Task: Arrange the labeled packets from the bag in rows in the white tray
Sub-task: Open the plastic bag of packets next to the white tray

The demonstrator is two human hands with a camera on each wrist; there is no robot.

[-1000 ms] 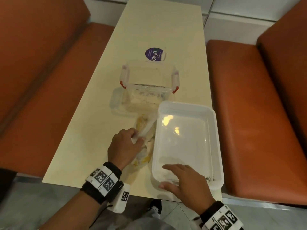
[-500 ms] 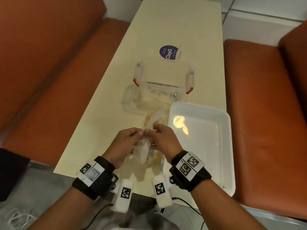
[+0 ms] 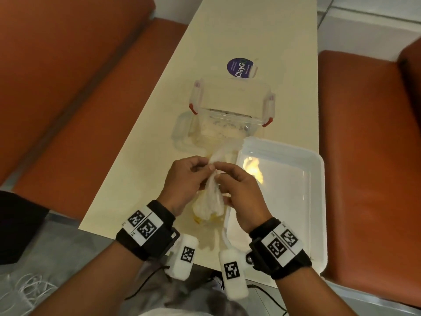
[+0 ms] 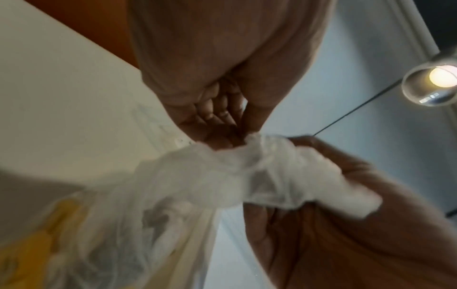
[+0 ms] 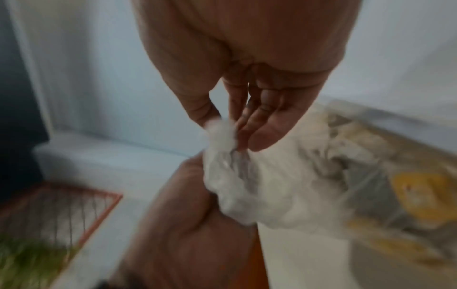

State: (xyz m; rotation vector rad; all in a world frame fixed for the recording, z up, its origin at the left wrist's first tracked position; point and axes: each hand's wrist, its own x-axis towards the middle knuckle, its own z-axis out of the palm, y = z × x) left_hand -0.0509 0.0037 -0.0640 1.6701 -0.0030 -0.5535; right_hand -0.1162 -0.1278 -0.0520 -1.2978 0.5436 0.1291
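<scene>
bag (image 3: pixel 210 197) on table edge, just L of white tray (image 3: pixel 317 201) | your L hand (image 3: pixel 182 179) + R hand (image 3: pixel 241 190) both pinching its twisted neck, prob. to undo it | packets inside, tray bare so far

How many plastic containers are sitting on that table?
2. A clear plastic box with red latches stands at mid-table; an empty white rectangular plastic tray lies nearer, on the right. A clear lid seems to lie beside the box. Packets inside the thin plastic bag cannot be counted.
</scene>
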